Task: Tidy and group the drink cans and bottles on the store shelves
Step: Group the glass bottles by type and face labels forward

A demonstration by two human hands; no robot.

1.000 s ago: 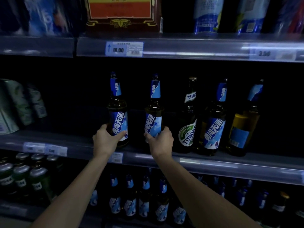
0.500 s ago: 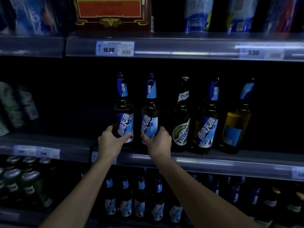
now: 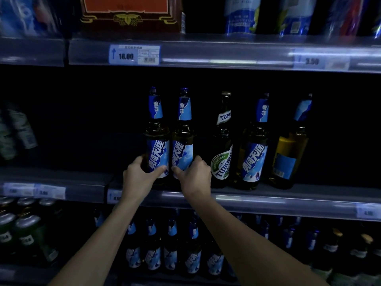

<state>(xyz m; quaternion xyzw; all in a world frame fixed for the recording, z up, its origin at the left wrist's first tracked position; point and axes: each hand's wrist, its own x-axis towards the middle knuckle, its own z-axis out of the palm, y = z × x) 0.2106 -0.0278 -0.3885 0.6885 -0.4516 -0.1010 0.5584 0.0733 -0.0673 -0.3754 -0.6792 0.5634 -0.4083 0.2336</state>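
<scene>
**Q:** Hands, state?
**A:** Both closed on glass. My left hand grips the first blue-label bottle low on its body. The fingers wrap its left side and the thumb lies across the label. My right hand grips the second blue-label bottle in mirror image, thumb on the label and fingers round the right side.

**Q:** Where do the two bottles stand?
**A:** On the middle shelf, near its front edge, both upright with labels facing me. They are side by side; touching or just apart, I cannot tell. Their bases are hidden behind my hands.

**Q:** Neighbours?
**A:** To the right, in one row: a Tuborg bottle just beside my right hand, then a third blue-label bottle, then a yellow bottle with its back label turned to me.

**Q:** Other shelves?
**A:** Above, a price tag on the upper shelf rail reads 18.00. Below, lower-shelf bottles with blue labels stand in rows. Green cans are at the left, dim and blurred.
</scene>
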